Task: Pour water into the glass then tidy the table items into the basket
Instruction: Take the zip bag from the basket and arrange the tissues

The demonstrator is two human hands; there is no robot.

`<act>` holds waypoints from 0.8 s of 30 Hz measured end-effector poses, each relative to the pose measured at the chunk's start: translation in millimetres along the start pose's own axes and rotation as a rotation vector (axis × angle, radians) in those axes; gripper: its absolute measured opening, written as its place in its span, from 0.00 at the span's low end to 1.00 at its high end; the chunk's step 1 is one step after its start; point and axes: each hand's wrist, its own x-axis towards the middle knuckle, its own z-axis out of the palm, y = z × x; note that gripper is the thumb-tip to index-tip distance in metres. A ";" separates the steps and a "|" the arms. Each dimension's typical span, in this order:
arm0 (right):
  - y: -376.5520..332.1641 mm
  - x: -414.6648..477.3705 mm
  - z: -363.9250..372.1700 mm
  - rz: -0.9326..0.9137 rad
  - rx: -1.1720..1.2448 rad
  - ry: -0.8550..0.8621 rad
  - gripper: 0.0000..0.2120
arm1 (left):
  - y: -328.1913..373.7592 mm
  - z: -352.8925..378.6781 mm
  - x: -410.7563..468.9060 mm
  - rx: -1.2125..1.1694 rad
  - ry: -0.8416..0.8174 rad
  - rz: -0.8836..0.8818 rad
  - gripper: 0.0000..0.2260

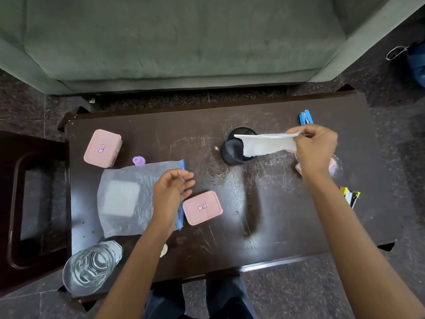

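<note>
dark, scratched wooden table [264,215] fills the view from above, with a grey-green sofa [172,42] beyond its far edge and speckled dark floor around it. my right hand [315,148] is raised over the right side of the table, fingers pinched on one end of a white paper towel [266,143], which stretches out to the left above a black mesh cup [232,155]. my left hand [171,192] hovers loosely open, fingers curled and gripping nothing, over the right edge of a clear zip bag [124,199] with a blue seal that lies flat on the table. just right of that hand sits a pink lidded box [202,207] with a small label; a second pink box [102,148] sits at the far left, and a small purple cap [139,160] lies near it. the glass [90,268], holding water, stands at the near left corner. a dark basket [13,203] sits off the table's left side. a blue clip [305,117] lies at the far right.
</note>
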 end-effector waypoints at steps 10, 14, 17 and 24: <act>-8.4 -8.2 37.4 -0.300 -0.420 -0.155 0.12 | 1.1 12.7 3.4 0.051 -0.027 0.005 0.11; -7.5 -10.0 42.5 -0.361 -0.540 -0.215 0.13 | 0.9 14.1 5.6 0.077 -0.047 0.014 0.11; -3.6 -12.1 44.1 -0.363 -0.534 -0.266 0.16 | 0.8 13.8 6.3 0.094 -0.052 0.023 0.11; -7.4 -57.4 35.4 -0.648 -0.500 0.016 0.20 | 14.1 -13.5 2.4 0.185 -0.092 0.127 0.12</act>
